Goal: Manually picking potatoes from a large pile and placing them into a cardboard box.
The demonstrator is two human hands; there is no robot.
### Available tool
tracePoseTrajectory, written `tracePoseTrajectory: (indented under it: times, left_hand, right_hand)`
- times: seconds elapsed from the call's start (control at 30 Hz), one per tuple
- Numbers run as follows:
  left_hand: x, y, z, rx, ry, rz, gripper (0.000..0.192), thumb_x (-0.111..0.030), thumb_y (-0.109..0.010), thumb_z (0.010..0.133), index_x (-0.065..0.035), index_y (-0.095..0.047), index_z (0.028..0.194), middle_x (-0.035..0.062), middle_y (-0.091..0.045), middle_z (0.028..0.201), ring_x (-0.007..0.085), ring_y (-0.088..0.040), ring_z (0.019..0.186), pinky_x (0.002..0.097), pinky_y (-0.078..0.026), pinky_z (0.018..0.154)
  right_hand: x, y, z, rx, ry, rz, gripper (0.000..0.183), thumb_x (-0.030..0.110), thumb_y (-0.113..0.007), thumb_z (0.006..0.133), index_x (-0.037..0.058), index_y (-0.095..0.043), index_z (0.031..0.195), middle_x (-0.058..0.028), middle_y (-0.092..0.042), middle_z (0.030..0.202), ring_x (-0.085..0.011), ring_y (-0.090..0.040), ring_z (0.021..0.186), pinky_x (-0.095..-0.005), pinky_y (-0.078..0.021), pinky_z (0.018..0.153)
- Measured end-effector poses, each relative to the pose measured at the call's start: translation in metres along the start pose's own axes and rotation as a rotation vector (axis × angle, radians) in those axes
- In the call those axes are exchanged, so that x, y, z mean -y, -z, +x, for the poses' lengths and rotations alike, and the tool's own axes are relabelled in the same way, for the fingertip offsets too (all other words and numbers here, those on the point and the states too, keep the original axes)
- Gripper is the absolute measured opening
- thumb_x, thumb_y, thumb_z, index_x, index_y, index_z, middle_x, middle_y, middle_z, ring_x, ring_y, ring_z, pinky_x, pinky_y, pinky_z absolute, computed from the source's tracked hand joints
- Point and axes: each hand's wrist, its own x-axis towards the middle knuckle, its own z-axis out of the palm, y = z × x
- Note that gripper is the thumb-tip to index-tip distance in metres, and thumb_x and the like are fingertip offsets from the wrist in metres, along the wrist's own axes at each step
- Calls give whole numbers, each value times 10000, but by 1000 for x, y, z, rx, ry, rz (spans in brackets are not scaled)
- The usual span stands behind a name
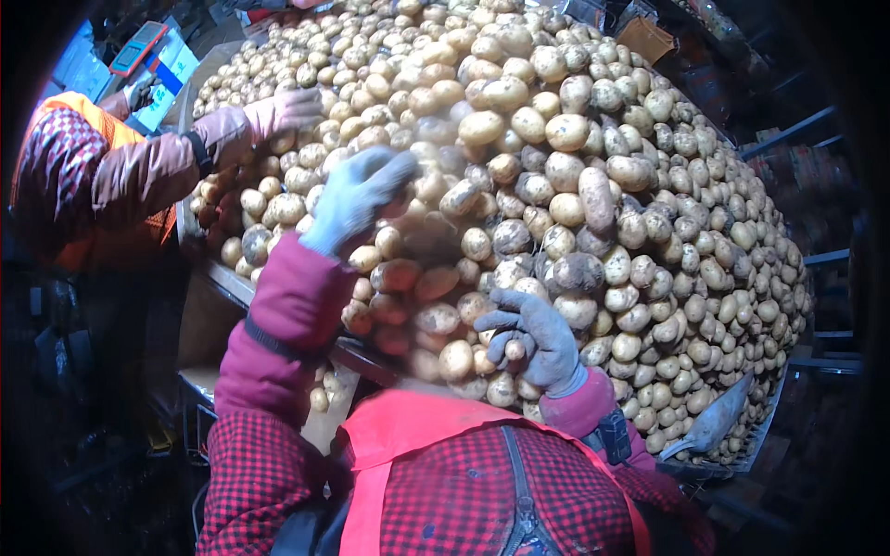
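A large heap of potatoes [570,132] covers the table before me, many with dark soil on their skins. My left hand [365,198], in a pale blue-grey glove, is raised over the left part of the heap, its fingers curled; blur hides whether anything is in them. Nearer my body, my right hand [539,340], in a grey glove, is bent around a small potato [514,349] held at its fingertips. Larger potatoes lie close around both hands.
At the left a co-worker's gloved hand [288,111] rests on the heap. A metal scoop [716,417] lies at the lower right edge. The table's metal rim [229,283] runs along the near left. An orange-framed device [139,47] stands upper left beside pale boxes.
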Motion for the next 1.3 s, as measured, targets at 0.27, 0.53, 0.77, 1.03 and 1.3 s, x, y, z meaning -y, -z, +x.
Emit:
tracePoseTrajectory:
  times: [0.27, 0.53, 0.77, 1.03, 1.3]
  left_hand:
    - [-95, -75, 118, 123, -468, 1114, 548, -319, -686, 847, -267, -540, 1372, 161, -656, 1127, 377, -652, 1039, 474, -531, 858]
    - [-69, -61, 117, 62, -688, 981, 328, -312, -633, 847, -182, -643, 1147, 132, -713, 1046, 325, -692, 945, 431, -550, 816]
    - [-3, -30, 42, 205, -175, -260, 590, -327, -651, 912, -131, -496, 1446, 62, -639, 1176, 153, -591, 949, 271, -495, 756]
    - [37, -5, -85, -16, -294, -600, 680, -265, -653, 931, -73, -358, 1513, 109, -611, 1235, 156, -624, 871, 299, -531, 688]
    - [97, 42, -194, -399, -204, -811, 679, -279, -656, 917, -12, -397, 1486, 119, -567, 1340, 216, -560, 1208, 355, -467, 1004]
  right_hand:
    - [-9, 8, -1, 179, 38, 195, 534, 199, -495, 999, -60, -332, 1437, -251, -614, 1172, -214, -696, 772, -238, -565, 682]
    - [-14, 16, 6, 227, 61, 164, 498, 128, -478, 1001, -54, -316, 1435, -244, -613, 1183, -229, -705, 750, -201, -575, 610]
    - [-8, 16, 2, 199, 81, -85, 779, 445, -588, 950, -84, -328, 1459, -218, -598, 1243, -193, -651, 870, -298, -561, 756]
    - [-15, 2, 0, 105, 261, -288, 491, 265, -357, 1077, -87, -391, 1417, -225, -626, 1186, -175, -658, 801, -262, -541, 708]
    - [-11, -8, -5, 74, 268, -345, 463, 126, -468, 1035, 3, -396, 1476, -206, -591, 1277, -120, -608, 810, -224, -513, 676]
